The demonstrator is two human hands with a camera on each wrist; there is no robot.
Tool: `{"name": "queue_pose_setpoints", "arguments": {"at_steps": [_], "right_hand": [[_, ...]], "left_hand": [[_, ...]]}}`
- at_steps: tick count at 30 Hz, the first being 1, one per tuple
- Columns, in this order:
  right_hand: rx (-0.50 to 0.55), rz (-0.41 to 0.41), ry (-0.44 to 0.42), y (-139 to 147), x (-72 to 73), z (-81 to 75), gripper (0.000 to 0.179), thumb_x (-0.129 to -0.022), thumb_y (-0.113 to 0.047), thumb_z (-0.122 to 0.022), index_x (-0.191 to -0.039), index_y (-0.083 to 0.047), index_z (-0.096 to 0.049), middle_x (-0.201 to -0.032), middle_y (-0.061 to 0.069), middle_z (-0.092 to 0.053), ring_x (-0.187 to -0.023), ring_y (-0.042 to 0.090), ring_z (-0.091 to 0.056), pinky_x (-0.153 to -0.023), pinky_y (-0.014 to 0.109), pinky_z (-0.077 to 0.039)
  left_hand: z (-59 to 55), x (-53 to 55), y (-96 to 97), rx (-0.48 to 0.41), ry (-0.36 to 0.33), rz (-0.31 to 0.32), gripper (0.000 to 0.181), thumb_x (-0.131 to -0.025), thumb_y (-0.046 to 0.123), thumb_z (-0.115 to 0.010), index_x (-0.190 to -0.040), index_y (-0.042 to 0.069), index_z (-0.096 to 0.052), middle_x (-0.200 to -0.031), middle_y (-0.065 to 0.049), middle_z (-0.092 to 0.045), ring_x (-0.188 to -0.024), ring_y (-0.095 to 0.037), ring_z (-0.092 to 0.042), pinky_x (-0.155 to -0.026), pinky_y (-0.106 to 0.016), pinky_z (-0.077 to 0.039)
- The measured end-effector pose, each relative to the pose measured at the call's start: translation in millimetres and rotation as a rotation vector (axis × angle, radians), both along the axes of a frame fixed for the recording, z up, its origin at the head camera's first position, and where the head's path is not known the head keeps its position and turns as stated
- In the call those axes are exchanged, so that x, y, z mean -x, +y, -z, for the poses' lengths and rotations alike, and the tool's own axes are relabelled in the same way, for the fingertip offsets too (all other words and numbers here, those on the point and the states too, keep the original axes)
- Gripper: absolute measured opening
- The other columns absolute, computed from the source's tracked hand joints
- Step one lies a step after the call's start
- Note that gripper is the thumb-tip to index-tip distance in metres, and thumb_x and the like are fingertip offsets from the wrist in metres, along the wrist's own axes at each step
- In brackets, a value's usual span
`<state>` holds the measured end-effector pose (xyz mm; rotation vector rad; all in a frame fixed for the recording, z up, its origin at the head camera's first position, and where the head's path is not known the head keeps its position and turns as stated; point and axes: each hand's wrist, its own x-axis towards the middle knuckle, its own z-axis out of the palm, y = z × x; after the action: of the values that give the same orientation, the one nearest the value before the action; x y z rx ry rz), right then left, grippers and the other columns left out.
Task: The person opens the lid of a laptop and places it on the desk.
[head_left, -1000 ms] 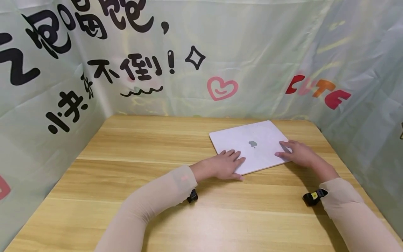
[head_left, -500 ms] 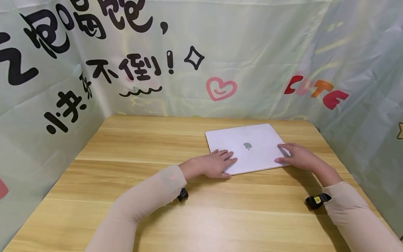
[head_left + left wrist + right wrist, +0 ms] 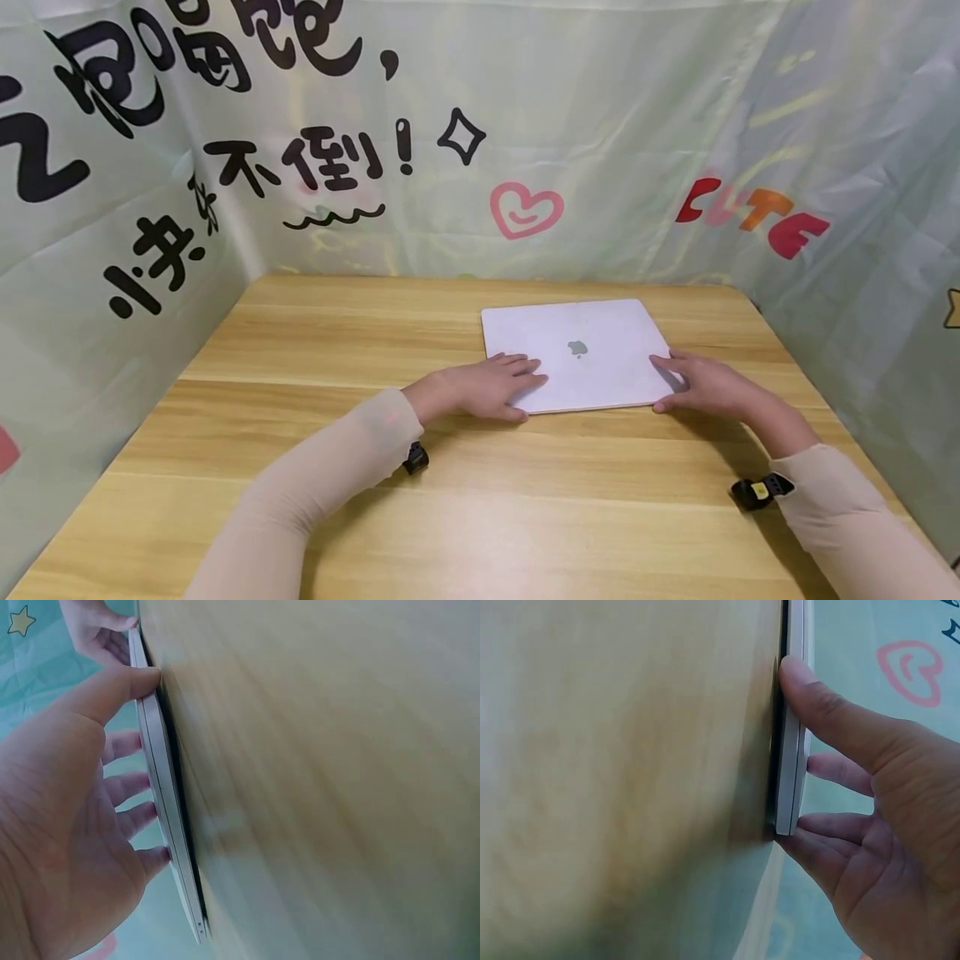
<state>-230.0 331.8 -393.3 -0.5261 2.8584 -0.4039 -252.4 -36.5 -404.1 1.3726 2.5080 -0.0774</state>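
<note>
A closed silver laptop [image 3: 600,379] with a grey apple logo on its lid lies toward the back of the wooden table, its front edge nearly level across the head view. My left hand [image 3: 487,387] rests on its front left part, fingers straight and spread over the lid. In the left wrist view the left thumb [image 3: 142,682] touches the laptop's front edge. At the opposite end, my right hand [image 3: 712,385] grips the front right corner. The right wrist view has its thumb [image 3: 799,671] against the front edge, with other fingers [image 3: 836,771] at the lid and side.
The wooden table [image 3: 525,517] extends in front of the laptop and to its left. A pale printed cloth [image 3: 600,125] with lettering and a pink heart [image 3: 527,211] stands behind and along both sides. Black wrist cameras [image 3: 759,492] hang below the sleeves.
The laptop has slid left and slightly toward me, turning so its front edge lies straighter. My left hand has moved left with it; the right hand has come slightly nearer at its corner.
</note>
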Motion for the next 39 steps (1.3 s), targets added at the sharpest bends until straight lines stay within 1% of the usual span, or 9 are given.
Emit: {"name": "queue_pose_setpoints", "arguments": {"at_steps": [7, 13, 16, 23, 25, 27, 33, 36, 39], "right_hand": [[0.008, -0.004, 0.019, -5.5, -10.7, 1.2, 0.092, -0.077, -0.055, -0.076, -0.142, 0.003, -0.047, -0.14, 0.042, -0.035, -0.123, 0.059, -0.04, -0.098, 0.067, -0.036], [-0.016, -0.032, 0.055, -15.1, -20.3, -1.3, 0.089, -0.077, -0.055, -0.075, -0.139, 0.003, -0.051, -0.137, 0.042, -0.04, -0.121, 0.057, -0.044, -0.096, 0.064, -0.039], [-0.026, -0.047, 0.068, -20.4, -24.8, -2.9, 0.088, -0.078, -0.055, -0.075, -0.139, 0.003, -0.052, -0.136, 0.042, -0.042, -0.12, 0.056, -0.046, -0.096, 0.063, -0.041], [-0.035, -0.081, 0.089, -26.1, -30.3, -5.1, 0.083, -0.079, -0.056, -0.074, -0.137, 0.001, -0.054, -0.134, 0.039, -0.045, -0.118, 0.054, -0.049, -0.093, 0.063, -0.043], [-0.02, -0.081, 0.082, -23.4, -28.9, -4.5, 0.084, -0.079, -0.057, -0.073, -0.138, -0.001, -0.054, -0.136, 0.036, -0.045, -0.12, 0.052, -0.047, -0.094, 0.063, -0.042], [0.004, -0.08, 0.064, -19.4, -24.9, -2.9, 0.086, -0.078, -0.058, -0.073, -0.14, -0.002, -0.052, -0.14, 0.034, -0.043, -0.124, 0.051, -0.044, -0.097, 0.063, -0.04], [0.081, -0.079, -0.035, -9.5, -10.4, 2.9, 0.103, -0.073, -0.06, -0.077, -0.149, -0.002, -0.037, -0.152, 0.032, -0.024, -0.136, 0.052, -0.026, -0.105, 0.067, -0.028], [0.1, -0.076, -0.065, -7.4, -6.1, 4.9, 0.108, -0.072, -0.059, -0.078, -0.151, -0.002, -0.033, -0.155, 0.031, -0.019, -0.138, 0.052, -0.022, -0.106, 0.067, -0.025], [0.108, -0.074, -0.086, -6.4, -3.6, 6.2, 0.109, -0.073, -0.057, -0.079, -0.152, -0.001, -0.03, -0.156, 0.03, -0.016, -0.139, 0.052, -0.02, -0.107, 0.067, -0.024]], "left_hand": [[-2.1, 4.3, -11.3, -0.033, -0.045, 0.0, 0.073, -0.099, 0.048, -0.05, -0.158, 0.018, -0.019, -0.164, -0.005, -0.008, -0.149, -0.024, -0.004, -0.119, -0.04, -0.005], [-2.4, 9.5, -25.3, -0.066, -0.097, -0.007, 0.071, -0.098, 0.046, -0.054, -0.157, 0.021, -0.023, -0.164, -0.001, -0.01, -0.149, -0.022, -0.004, -0.12, -0.038, -0.004], [-3.7, 10.9, -31.6, -0.083, -0.12, -0.001, 0.071, -0.098, 0.043, -0.056, -0.157, 0.019, -0.025, -0.164, -0.002, -0.011, -0.149, -0.023, -0.005, -0.12, -0.039, -0.004], [-3.7, 14.4, -44.3, -0.118, -0.132, 0.003, 0.07, -0.095, 0.04, -0.061, -0.155, 0.019, -0.03, -0.163, -0.002, -0.016, -0.149, -0.023, -0.007, -0.12, -0.037, -0.007], [-2.6, 14.8, -47.2, -0.131, -0.135, -0.019, 0.073, -0.094, 0.044, -0.062, -0.155, 0.019, -0.031, -0.163, -0.001, -0.017, -0.149, -0.021, -0.008, -0.12, -0.036, -0.009], [-0.7, 15.1, -49.9, -0.141, -0.13, -0.06, 0.079, -0.092, 0.052, -0.062, -0.156, 0.019, -0.029, -0.162, -0.001, -0.017, -0.149, -0.021, -0.008, -0.119, -0.036, -0.011], [2.9, 16.3, -58.9, -0.126, -0.087, -0.199, 0.107, -0.081, 0.074, -0.058, -0.157, 0.01, -0.018, -0.163, -0.009, -0.009, -0.149, -0.028, -0.005, -0.12, -0.038, -0.008], [1.5, 16.6, -63.1, -0.128, -0.084, -0.226, 0.114, -0.079, 0.077, -0.057, -0.157, 0.006, -0.015, -0.163, -0.013, -0.006, -0.149, -0.03, -0.004, -0.12, -0.04, -0.006], [0.4, 18.3, -66.2, -0.125, -0.093, -0.251, 0.117, -0.077, 0.079, -0.056, -0.157, 0.006, -0.013, -0.163, -0.013, -0.003, -0.149, -0.028, -0.003, -0.12, -0.038, -0.007]]}}
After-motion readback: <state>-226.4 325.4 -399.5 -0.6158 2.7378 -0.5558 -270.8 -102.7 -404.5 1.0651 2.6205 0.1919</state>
